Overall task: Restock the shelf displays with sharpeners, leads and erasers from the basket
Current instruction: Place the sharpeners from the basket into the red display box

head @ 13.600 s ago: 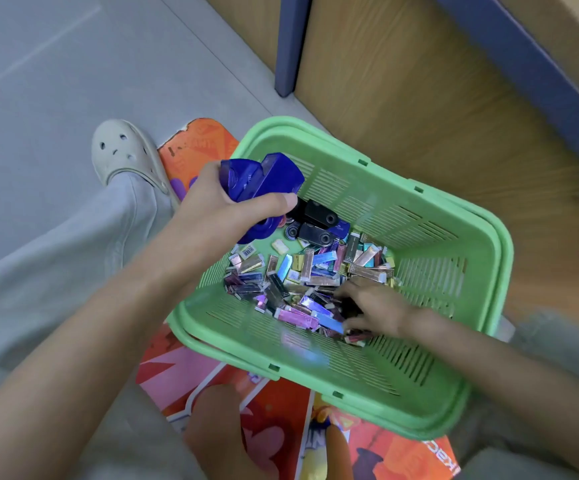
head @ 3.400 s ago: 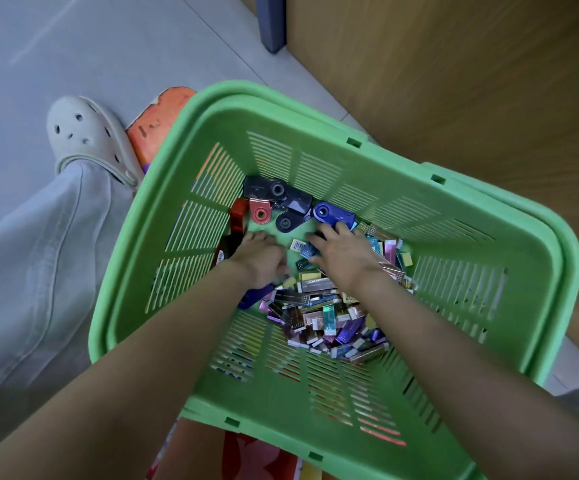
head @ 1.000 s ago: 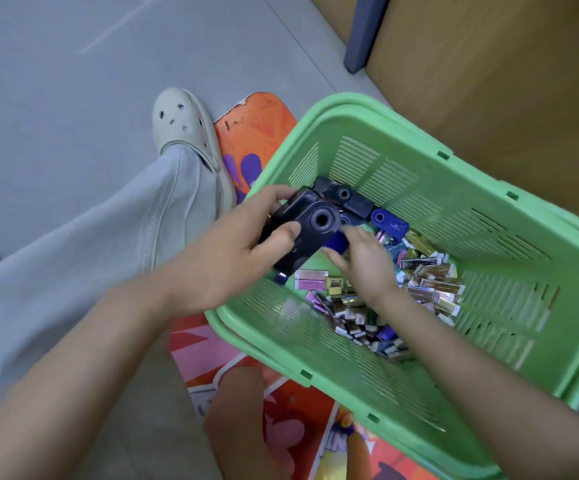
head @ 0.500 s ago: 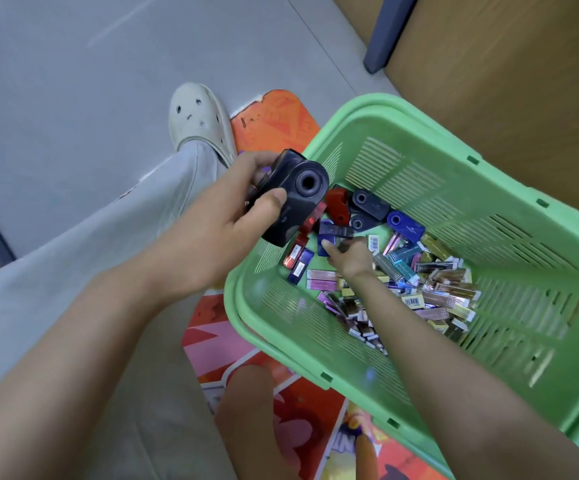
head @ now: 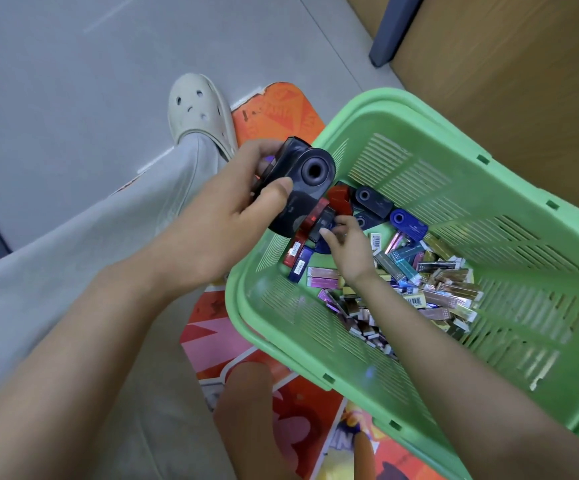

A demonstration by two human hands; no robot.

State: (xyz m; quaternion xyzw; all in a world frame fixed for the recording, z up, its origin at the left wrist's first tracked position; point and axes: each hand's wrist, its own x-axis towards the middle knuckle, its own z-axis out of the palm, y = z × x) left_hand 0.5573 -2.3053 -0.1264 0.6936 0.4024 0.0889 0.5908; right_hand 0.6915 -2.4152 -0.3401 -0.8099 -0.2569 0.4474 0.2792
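Head view: a black sharpener (head: 302,181) is held above the near-left rim of the green basket (head: 315,370). It is clasped by the left hand (head: 225,220), with the thumb pressed on its face and the fingers wrapped behind it. Its round hole is turned towards the camera. It is probably kept raised there so that further pieces can be gathered against it and carried to the shelf together.

The right hand (head: 348,247) is lowered into the basket, with its fingertips (head: 326,233) bent against a small dark-and-red piece just under the held sharpener. Whether that piece is actually pinched cannot be told.

More stock is seen inside the basket: a red sharpener (head: 340,199), a navy sharpener (head: 373,200) and a blue sharpener (head: 407,221) lie by the far-left wall. The lead boxes (head: 437,289) are heaped in the middle.

The basket is set on an orange mat (head: 281,109) beside a pale shoe (head: 198,112). It is close to a wooden panel (head: 506,81), presumably so that everything stays within reach.
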